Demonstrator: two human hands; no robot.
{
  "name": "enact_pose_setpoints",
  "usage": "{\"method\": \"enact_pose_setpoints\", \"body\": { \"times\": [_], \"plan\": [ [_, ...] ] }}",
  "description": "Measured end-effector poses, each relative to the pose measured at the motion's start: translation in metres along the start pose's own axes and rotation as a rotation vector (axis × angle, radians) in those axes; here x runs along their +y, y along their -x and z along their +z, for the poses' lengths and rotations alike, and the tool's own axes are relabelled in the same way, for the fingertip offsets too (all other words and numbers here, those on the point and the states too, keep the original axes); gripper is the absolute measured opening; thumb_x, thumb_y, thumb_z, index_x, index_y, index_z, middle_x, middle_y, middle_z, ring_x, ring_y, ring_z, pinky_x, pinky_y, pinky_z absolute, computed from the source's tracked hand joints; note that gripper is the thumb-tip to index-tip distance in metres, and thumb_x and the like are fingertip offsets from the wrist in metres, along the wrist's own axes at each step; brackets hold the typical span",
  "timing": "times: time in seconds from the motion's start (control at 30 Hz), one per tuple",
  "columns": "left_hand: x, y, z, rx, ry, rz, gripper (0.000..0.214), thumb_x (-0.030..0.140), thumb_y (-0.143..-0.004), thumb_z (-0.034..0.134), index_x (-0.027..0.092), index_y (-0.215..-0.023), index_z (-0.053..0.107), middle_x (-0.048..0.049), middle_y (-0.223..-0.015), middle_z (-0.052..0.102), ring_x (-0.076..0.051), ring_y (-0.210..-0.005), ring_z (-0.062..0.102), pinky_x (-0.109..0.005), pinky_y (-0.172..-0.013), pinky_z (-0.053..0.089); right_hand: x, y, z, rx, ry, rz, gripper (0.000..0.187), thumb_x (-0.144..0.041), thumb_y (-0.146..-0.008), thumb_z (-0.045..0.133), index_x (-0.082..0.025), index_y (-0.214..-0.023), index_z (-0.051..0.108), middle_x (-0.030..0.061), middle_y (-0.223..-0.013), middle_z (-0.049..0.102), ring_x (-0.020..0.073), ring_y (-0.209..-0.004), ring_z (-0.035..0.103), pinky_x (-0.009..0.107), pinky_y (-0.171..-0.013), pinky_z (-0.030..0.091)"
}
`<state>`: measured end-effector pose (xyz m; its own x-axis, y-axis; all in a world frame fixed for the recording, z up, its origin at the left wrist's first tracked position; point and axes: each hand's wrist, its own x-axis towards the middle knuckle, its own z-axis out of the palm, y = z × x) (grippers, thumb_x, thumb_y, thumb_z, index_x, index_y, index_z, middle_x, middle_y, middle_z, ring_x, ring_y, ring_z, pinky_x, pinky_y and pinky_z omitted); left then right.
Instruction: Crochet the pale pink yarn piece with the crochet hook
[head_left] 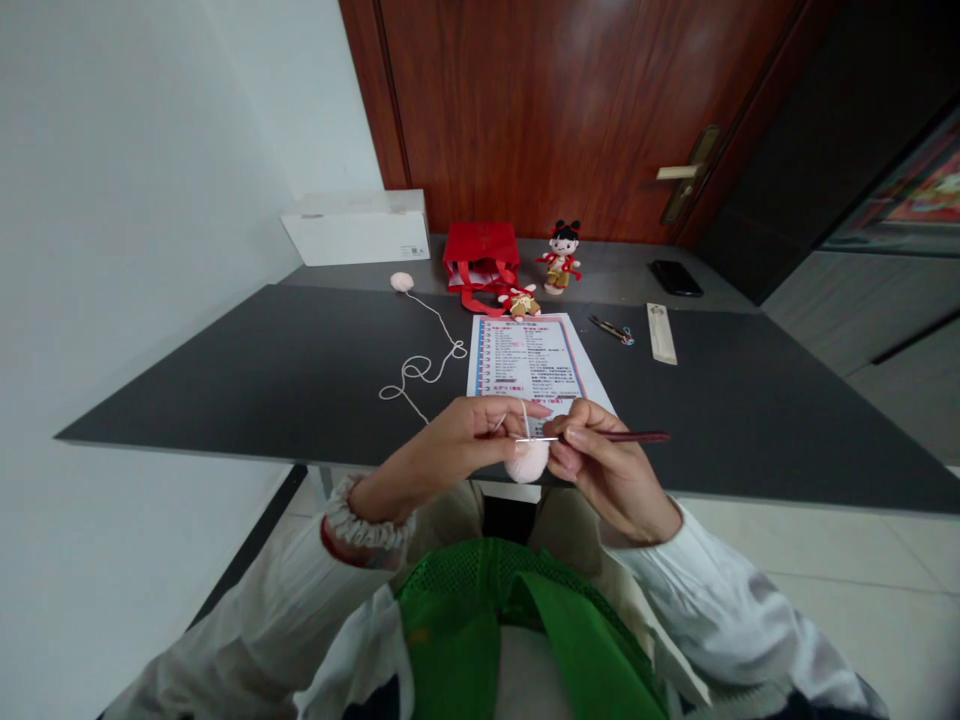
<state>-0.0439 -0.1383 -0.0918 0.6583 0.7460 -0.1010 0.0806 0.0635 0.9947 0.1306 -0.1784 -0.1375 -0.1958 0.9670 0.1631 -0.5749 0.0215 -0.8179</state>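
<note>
My left hand point(480, 432) pinches a small, pale pink crochet piece point(528, 462), rounded like a cup, just above the table's front edge. A strand of yarn point(526, 418) runs up from the piece over my left index finger. In my right hand point(596, 455) is a crochet hook point(634, 436) with a dark red handle, its thin metal shaft lying level across the top of the piece. My right fingertips are close against the piece's right side. From a small pink yarn ball point(402, 282) at the back left, loose yarn point(420, 375) curls over the table toward my left hand.
A printed pattern sheet point(525, 360) lies beyond my hands. Behind it are a crocheted doll body point(519, 301), a red bag point(480, 245) and a finished doll point(561, 262). Small scissors point(613, 329), a pale packet point(661, 334) and a phone point(676, 278) lie right. A white box point(360, 228) stands back left.
</note>
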Motion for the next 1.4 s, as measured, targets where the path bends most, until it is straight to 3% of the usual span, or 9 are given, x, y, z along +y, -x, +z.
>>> {"method": "enact_pose_setpoints", "body": {
  "times": [0.13,0.3,0.4,0.5,0.6,0.7,0.87,1.03,1.4],
  "plan": [
    [0.000,0.000,0.008,0.099,-0.008,0.012,0.020,0.017,-0.075,0.065,0.014,-0.095,0.066,0.0025,-0.068,0.057,-0.014,-0.073,0.056,-0.030,-0.076,0.042,0.011,0.009,0.010,0.117,0.463,-0.384,0.013,-0.018,-0.087,0.057,-0.021,-0.076,0.052,-0.0029,-0.064,0.055,0.0117,-0.059,0.049,0.026,-0.057,0.040],
    [-0.009,-0.003,0.013,0.185,0.061,0.086,0.007,0.018,-0.077,0.064,0.014,-0.081,0.068,0.0009,-0.070,0.062,-0.012,-0.069,0.056,-0.029,-0.079,0.042,0.022,0.011,0.006,0.058,1.322,-0.874,0.020,-0.004,-0.083,0.056,-0.020,-0.094,0.055,0.0035,-0.077,0.059,0.0174,-0.070,0.051,0.031,-0.061,0.041],
    [-0.013,-0.004,0.013,0.178,0.169,0.058,0.022,0.018,-0.076,0.066,0.015,-0.098,0.068,0.0019,-0.069,0.062,-0.011,-0.066,0.055,-0.029,-0.076,0.042,0.026,0.007,0.000,0.053,1.408,-1.001,0.025,-0.004,-0.083,0.057,-0.021,-0.100,0.054,0.0039,-0.077,0.059,0.0178,-0.067,0.049,0.031,-0.058,0.041],
    [-0.013,-0.003,0.012,0.133,0.254,-0.017,0.040,0.017,-0.073,0.068,0.015,-0.113,0.064,-0.0001,-0.075,0.065,-0.013,-0.071,0.057,-0.028,-0.073,0.040,0.029,0.005,-0.002,0.056,1.075,-0.925,0.020,-0.007,-0.085,0.055,-0.024,-0.094,0.053,0.0013,-0.076,0.057,0.0160,-0.066,0.051,0.031,-0.059,0.042],
    [-0.010,-0.001,0.010,0.104,0.281,-0.064,0.040,0.015,-0.072,0.069,0.015,-0.112,0.065,-0.0026,-0.085,0.067,-0.014,-0.078,0.058,-0.028,-0.074,0.039,0.028,0.005,-0.002,0.105,0.614,-0.683,0.009,-0.015,-0.087,0.055,-0.024,-0.085,0.053,-0.0008,-0.072,0.053,0.0146,-0.065,0.051,0.029,-0.058,0.042],
    [-0.006,0.000,0.006,0.040,0.305,-0.050,0.036,0.014,-0.073,0.068,0.015,-0.109,0.066,-0.0029,-0.088,0.068,-0.013,-0.080,0.058,-0.027,-0.075,0.039,0.020,0.005,-0.004,0.059,0.382,-0.477,0.008,-0.023,-0.086,0.060,-0.023,-0.080,0.054,-0.0024,-0.067,0.052,0.0129,-0.059,0.048,0.027,-0.054,0.039],
    [-0.002,0.002,0.000,0.001,0.250,-0.061,0.032,0.013,-0.074,0.067,0.015,-0.105,0.068,0.0016,-0.072,0.062,-0.011,-0.069,0.054,-0.025,-0.070,0.037,0.004,0.011,-0.011,0.053,0.409,-0.390,0.011,-0.020,-0.082,0.066,-0.021,-0.076,0.057,-0.0014,-0.067,0.055,0.0129,-0.061,0.049,0.027,-0.055,0.038],
    [-0.001,0.003,-0.005,-0.103,0.249,-0.075,0.035,0.014,-0.073,0.068,0.014,-0.108,0.066,-0.0035,-0.083,0.068,-0.014,-0.076,0.058,-0.026,-0.072,0.038,-0.004,0.016,-0.015,0.035,0.413,-0.311,0.010,-0.019,-0.082,0.066,-0.021,-0.076,0.059,-0.0020,-0.066,0.056,0.0119,-0.059,0.047,0.026,-0.054,0.035],
    [-0.002,0.003,-0.014,-0.280,0.241,-0.180,0.033,0.015,-0.071,0.067,0.013,-0.104,0.069,0.0000,-0.077,0.060,-0.009,-0.065,0.051,-0.021,-0.059,0.034,-0.024,0.016,-0.022,-0.170,0.501,-0.207,0.009,-0.019,-0.080,0.069,-0.020,-0.074,0.061,-0.0011,-0.068,0.056,0.0135,-0.064,0.048,0.029,-0.059,0.036]
  ]
}}
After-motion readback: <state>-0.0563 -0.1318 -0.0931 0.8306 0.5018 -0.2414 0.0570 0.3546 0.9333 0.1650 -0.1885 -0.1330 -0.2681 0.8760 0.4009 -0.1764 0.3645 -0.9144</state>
